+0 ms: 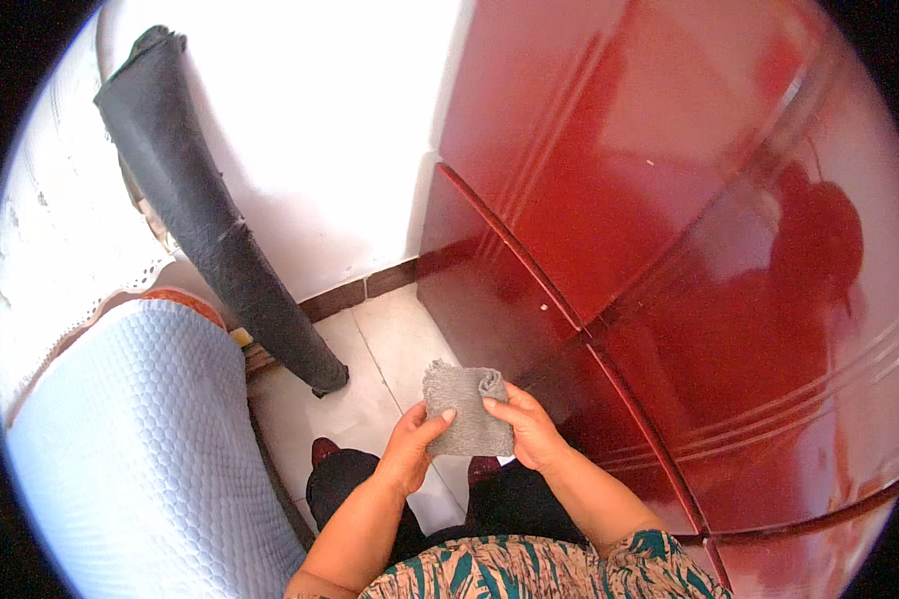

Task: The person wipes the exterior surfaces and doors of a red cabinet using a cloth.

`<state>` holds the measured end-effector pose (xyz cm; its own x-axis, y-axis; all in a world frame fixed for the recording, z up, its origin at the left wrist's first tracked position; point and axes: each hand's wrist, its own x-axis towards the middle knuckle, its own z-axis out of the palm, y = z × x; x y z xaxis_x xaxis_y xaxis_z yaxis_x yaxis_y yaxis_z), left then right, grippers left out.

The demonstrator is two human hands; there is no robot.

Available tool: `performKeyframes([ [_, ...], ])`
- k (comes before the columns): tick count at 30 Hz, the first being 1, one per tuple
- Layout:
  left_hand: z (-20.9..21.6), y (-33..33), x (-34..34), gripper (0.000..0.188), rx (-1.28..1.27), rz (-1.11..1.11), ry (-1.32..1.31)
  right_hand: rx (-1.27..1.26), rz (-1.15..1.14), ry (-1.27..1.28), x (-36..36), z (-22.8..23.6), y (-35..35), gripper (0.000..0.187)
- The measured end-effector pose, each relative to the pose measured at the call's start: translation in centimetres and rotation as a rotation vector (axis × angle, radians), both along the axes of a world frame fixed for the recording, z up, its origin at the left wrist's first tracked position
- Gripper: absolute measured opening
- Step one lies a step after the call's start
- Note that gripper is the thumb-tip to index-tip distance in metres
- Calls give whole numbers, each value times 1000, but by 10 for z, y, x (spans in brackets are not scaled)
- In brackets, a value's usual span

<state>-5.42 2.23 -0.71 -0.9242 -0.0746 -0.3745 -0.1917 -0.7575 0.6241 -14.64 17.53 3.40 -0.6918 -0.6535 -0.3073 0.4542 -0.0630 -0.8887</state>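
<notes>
My left hand [410, 445] and right hand [532, 431] pinch a grey cloth [466, 421], already gathered into a compact pad; its upper right corner curls, folding perhaps unfinished.

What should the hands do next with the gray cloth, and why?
Perhaps the right hand should smooth out the curled corner of the gray cloth. That corner looks rolled up while most of the cloth looks flat, and the right thumb is just below the curl. The left hand holds the opposite side, so it could probably keep the cloth steady.
</notes>
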Motion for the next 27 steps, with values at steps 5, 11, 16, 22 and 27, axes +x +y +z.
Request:
performKeyframes([
  [5,4,9,5,39,-19,-121,-128,418,2,485,7,-11,25,43],
  [11,-27,4,-25,24,-251,496,-152,883,365,953,1,-39,42,49],
  [16,-15,37,-89,29,-702,527,-8,728,1032,1026,1,-81,14,49],
  [22,-6,97,-115,48,-944,169,309,891,1231,1000,9,-84,5,49],
  [27,-12,104,-151,62,-932,343,386,793,1181,759,8,-69,7,50],
])
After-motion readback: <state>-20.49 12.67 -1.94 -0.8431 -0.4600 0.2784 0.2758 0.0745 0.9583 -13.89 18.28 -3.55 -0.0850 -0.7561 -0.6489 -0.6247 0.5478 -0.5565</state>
